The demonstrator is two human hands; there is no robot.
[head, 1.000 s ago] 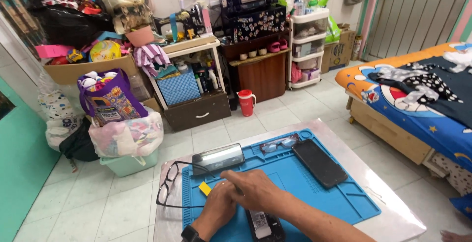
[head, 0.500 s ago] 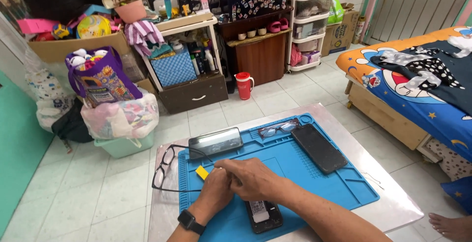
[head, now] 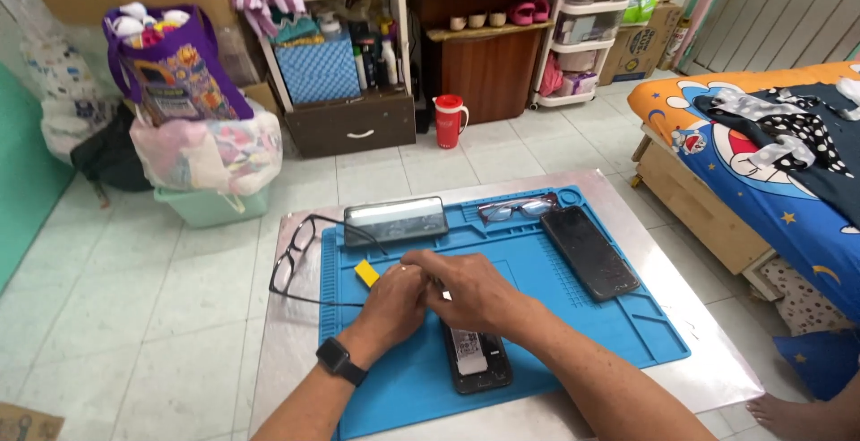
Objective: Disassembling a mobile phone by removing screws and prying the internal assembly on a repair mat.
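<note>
Both of my hands meet over the middle of a blue work mat (head: 573, 316) on a small metal table (head: 717, 351). My left hand (head: 394, 302), with a black watch on its wrist, and my right hand (head: 470, 289) pinch something small between their fingertips; what it is I cannot tell. Just below them lies an opened black phone (head: 477, 362) with its inner parts showing. A small yellow pick (head: 366, 272) lies on the mat beside my left hand.
On the mat lie a dark phone screen (head: 589, 252), a silver-and-black box (head: 395, 220) and red-framed glasses (head: 518, 209). Black glasses (head: 291, 259) sit at the table's left edge. A bed (head: 761, 163) stands right; shelves, bags and a red jug (head: 450, 120) stand behind.
The view has tilted down and closer. My hands have stayed together above the opened phone, with the fingertips shifting slightly.
</note>
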